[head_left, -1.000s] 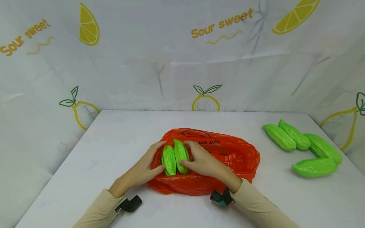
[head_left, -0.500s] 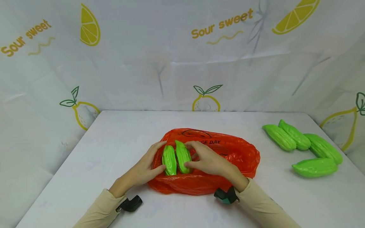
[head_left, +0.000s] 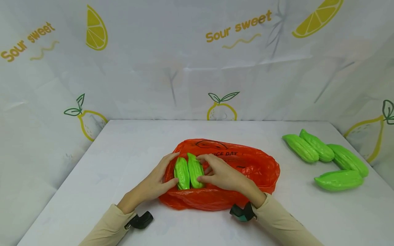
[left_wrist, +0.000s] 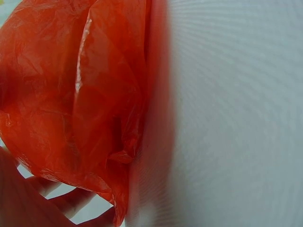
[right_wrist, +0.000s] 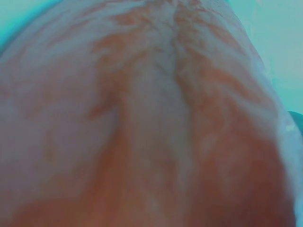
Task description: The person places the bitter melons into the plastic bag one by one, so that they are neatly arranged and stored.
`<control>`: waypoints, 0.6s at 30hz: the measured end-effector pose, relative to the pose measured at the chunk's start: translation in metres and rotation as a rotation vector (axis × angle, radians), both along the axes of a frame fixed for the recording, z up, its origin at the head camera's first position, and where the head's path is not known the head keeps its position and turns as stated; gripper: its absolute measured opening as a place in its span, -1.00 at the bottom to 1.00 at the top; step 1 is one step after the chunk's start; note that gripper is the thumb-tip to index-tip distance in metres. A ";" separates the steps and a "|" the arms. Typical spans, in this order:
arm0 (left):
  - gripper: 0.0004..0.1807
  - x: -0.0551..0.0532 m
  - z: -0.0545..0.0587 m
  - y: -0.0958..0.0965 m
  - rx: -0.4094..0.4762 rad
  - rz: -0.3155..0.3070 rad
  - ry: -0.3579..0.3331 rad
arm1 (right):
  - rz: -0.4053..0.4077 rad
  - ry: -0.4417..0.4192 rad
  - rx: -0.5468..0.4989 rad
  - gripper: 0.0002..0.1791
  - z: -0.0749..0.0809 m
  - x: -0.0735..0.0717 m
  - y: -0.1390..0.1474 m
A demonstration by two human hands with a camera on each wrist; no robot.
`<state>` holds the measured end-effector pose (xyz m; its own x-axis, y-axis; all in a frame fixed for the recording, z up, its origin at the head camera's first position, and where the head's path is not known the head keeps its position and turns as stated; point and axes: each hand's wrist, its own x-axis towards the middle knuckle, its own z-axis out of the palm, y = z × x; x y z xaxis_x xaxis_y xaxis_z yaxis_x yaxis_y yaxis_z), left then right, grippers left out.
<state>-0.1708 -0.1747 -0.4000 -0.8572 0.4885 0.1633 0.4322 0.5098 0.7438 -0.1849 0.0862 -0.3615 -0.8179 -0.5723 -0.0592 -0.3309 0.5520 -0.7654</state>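
Observation:
A red plastic bag (head_left: 260, 167) lies with its mouth spread wide, two green ridged gourds side by side in its left part. My left hand (head_left: 154, 181) holds the bag's left side. Its thumb reaches over the rim to the left gourd (head_left: 182, 173). In the left wrist view, fingers (left_wrist: 71, 201) show behind the bag wall. With thumb and forefinger my right hand (head_left: 223, 172) grips the right gourd (head_left: 195, 170); its other fingers curl beneath the palm. Only a blurred, reddish, creased surface fills most of the right wrist view.
Several more green gourds (head_left: 338, 180) lie together at the right side of the white table (head_left: 129, 143). Behind the table hangs a white cloth (head_left: 147, 89) printed with lemons. Black wrist devices (head_left: 141, 220) sit below both cuffs.
The right gourd shifts slightly right with my right hand, then back left against the other gourd. My left hand stays in place on the bag.

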 end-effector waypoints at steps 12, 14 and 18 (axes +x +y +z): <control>-0.20 0.000 0.000 0.000 -0.009 0.005 0.012 | -0.007 0.012 -0.003 -0.31 0.002 -0.001 0.005; -0.20 0.000 0.000 0.000 -0.007 0.004 0.014 | -0.009 0.013 -0.002 -0.31 0.003 -0.001 0.006; -0.20 0.000 -0.001 -0.001 0.003 0.001 0.019 | -0.011 0.020 0.006 -0.33 0.005 -0.001 0.008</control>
<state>-0.1709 -0.1753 -0.4009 -0.8545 0.4868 0.1812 0.4457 0.5081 0.7370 -0.1858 0.0939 -0.3563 -0.8254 -0.5627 -0.0459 -0.3401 0.5605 -0.7551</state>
